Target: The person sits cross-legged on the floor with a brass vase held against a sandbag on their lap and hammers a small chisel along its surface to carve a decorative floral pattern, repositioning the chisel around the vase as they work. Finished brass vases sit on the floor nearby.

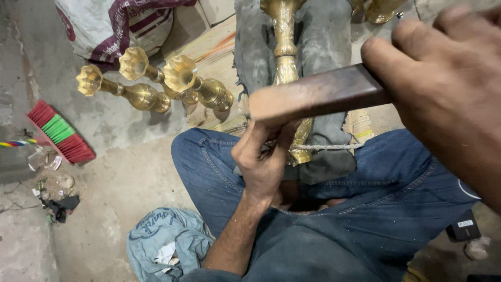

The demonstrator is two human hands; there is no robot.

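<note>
A tall brass vase (284,47) lies lengthwise on a grey padded block (323,42) between my knees, tied down with a cord (329,147). My left hand (261,156) is closed near the vase's lower end; what it grips is hidden under the wood. My right hand (449,83), close to the camera at the right, is shut on a dark wooden bar (318,95), whose pale worn end hangs just above my left hand.
Three finished brass vases (177,83) stand on the concrete floor at the left of the block. A red and green broom head (60,133) lies far left. A blue-grey cloth bag (164,243) sits by my left thigh, a printed sack (120,26) behind.
</note>
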